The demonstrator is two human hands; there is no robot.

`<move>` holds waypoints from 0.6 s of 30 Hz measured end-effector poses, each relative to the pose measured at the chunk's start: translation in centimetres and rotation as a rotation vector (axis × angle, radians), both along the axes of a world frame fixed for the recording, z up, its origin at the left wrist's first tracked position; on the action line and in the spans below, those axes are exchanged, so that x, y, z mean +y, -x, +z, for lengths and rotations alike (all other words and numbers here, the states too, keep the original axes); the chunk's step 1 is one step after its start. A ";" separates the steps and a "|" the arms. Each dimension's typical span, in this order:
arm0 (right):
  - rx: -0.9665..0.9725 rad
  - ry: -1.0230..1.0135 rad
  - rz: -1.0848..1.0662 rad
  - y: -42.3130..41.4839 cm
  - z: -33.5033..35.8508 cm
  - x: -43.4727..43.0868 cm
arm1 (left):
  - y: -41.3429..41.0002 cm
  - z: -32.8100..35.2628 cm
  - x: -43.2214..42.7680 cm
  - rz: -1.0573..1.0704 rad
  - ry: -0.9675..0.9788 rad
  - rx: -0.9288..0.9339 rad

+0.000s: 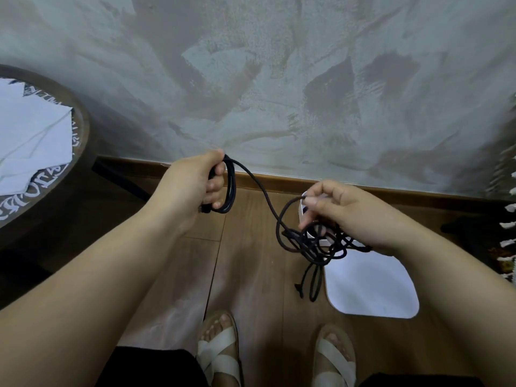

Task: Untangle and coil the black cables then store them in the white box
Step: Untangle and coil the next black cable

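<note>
While I hold it off the floor (251, 275), cable (252, 178): thin, black, strung hand to hand.
Left hand (192, 185): fingers curled round a few coiled loops (231, 191).
Right hand (346, 213): fingers curled into the tangle (310, 247), pinching a strand.
Box (302, 209): white, on floor, mostly hidden behind right hand; lid (371, 286) beside it.
Handling: I judge it light, limp, not fragile; snags on itself, and loops spill if the grip loosens.
Hold: I'd grip the loops firmly, work the free strand near the tangle, and never yank the plug end (300, 289).
</note>
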State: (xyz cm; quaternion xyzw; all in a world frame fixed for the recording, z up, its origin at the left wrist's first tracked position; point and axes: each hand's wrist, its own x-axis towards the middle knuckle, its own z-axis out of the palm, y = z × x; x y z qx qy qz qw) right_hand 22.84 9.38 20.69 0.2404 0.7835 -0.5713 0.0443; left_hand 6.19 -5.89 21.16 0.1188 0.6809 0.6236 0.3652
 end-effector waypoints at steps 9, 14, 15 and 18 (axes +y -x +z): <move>-0.151 -0.157 0.315 -0.4 -0.4 0.0 | -0.8 -0.6 0.6 -0.103 0.036 0.034; -0.120 -0.514 0.382 -0.1 -0.8 -1.0 | -0.5 -0.6 0.5 -0.095 0.070 0.050; -0.113 -0.502 0.374 -0.1 -0.8 -0.9 | -0.3 -0.7 0.6 -0.096 0.094 0.051; -0.108 -0.463 0.337 -0.1 -0.5 -0.7 | 0.3 -1.0 0.6 -0.102 0.149 0.069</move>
